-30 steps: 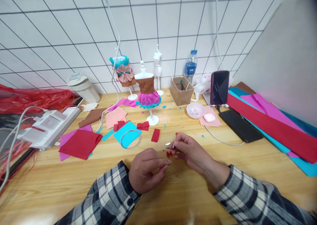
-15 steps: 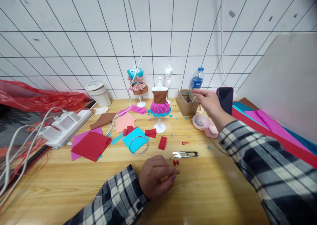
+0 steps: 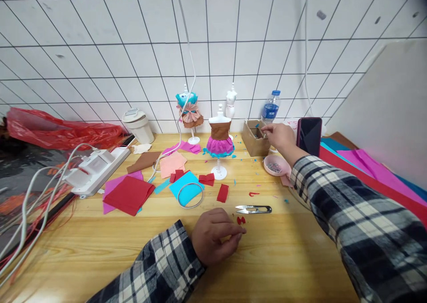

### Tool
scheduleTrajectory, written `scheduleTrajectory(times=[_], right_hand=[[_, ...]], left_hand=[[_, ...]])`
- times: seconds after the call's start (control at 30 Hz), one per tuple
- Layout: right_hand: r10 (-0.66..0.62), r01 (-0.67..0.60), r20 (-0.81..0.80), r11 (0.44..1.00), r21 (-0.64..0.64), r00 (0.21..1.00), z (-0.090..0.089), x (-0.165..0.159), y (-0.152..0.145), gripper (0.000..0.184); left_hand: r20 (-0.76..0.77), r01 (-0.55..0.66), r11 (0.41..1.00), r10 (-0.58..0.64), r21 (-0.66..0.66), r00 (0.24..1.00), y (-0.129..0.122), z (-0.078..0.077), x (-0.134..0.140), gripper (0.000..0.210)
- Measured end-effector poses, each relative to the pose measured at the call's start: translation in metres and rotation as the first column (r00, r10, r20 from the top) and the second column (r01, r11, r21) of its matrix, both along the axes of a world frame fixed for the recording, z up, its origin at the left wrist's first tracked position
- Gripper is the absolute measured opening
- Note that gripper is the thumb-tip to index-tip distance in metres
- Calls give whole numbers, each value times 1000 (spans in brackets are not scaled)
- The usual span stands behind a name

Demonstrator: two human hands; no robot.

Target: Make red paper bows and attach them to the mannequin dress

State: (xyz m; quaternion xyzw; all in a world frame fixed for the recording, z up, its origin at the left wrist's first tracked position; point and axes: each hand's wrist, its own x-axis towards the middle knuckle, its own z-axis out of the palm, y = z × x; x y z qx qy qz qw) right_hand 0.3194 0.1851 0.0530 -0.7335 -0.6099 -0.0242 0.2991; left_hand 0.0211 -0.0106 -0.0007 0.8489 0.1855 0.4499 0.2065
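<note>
My left hand [image 3: 218,236] rests on the table with fingers curled, thumb and forefinger pinched; anything between the tips is too small to make out. Just beyond those fingertips lies a tiny red bow [image 3: 240,220]. Thread snips [image 3: 253,209] lie behind the bow. My right hand [image 3: 282,136] reaches over the right side of a small cardboard box [image 3: 255,147], fingertips pinched on a thin pale stick [image 3: 265,135]. A small white dress form [image 3: 220,112] stands mid-table, wearing a brown top and a pink skirt with blue trim.
Red paper pieces [image 3: 223,193], a blue sheet [image 3: 182,187] under a metal ring [image 3: 191,206] and other coloured sheets lie left of centre. A pink dish [image 3: 276,173] sits below my right forearm. A phone [image 3: 309,136], a bottle [image 3: 271,107] and a power strip [image 3: 100,172] stand around.
The view has shifted slightly, so the scene sits further right. My right hand is a little lower at the box, with the pale stick still pinched. My left hand stays by the bow.
</note>
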Motion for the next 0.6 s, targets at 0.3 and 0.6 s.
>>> scheduleTrajectory(times=[0.3,0.6], right_hand=[[118,-118,17,993,22,993,-4,0,5,34],[132,-112,-100,975,190,986,13,-20,-24,39]], left_hand=[[5,-22,1000,22,-2,1000,4,2,0,20],[-10,-46,999,46,20,999,7,6,0,21]])
